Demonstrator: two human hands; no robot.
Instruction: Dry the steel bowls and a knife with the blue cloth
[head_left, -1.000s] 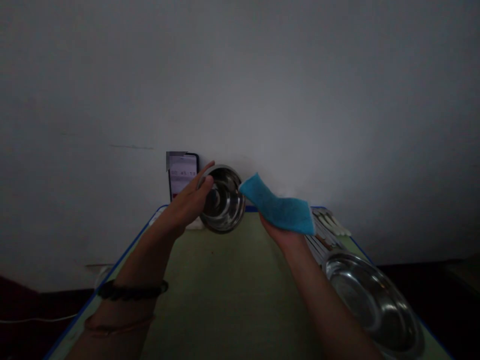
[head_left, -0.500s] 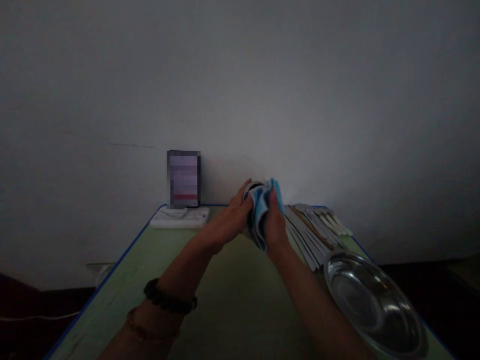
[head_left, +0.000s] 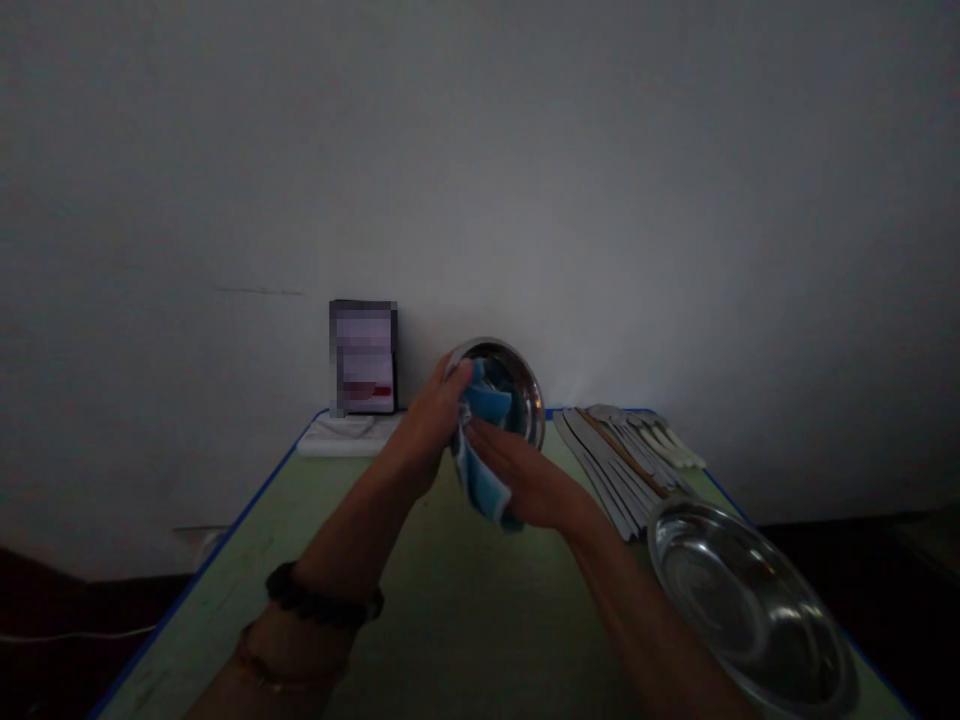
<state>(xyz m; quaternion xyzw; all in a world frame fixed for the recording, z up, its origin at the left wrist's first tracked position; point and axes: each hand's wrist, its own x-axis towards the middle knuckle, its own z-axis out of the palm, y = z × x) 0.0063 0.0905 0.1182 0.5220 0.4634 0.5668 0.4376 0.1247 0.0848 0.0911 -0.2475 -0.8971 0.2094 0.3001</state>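
A shiny metal bowl (head_left: pixel 534 400) is held up above the far part of the table, its open side tilted toward me. My left hand (head_left: pixel 431 425) grips the bowl's left rim, thumb over the edge. A blue cloth with pale edges (head_left: pixel 487 405) lies folded partly inside the bowl and hangs down over its near rim. My right hand (head_left: pixel 517 475) presses the cloth against the rim, fingers closed on it. The bowl's underside and the fingers behind it are hidden.
Several grey knives and other cutlery (head_left: pixel 607 470) lie in a row at the right. Nearer stands a large metal basin (head_left: pixel 750 610). A tablet (head_left: pixel 366 355) leans on the wall behind a white power strip (head_left: pixel 345 437). The green table (head_left: pixel 315 520) has a blue edge.
The bowl has turned so its inside faces me more. My right hand and the cloth have shifted left and down toward the near rim.
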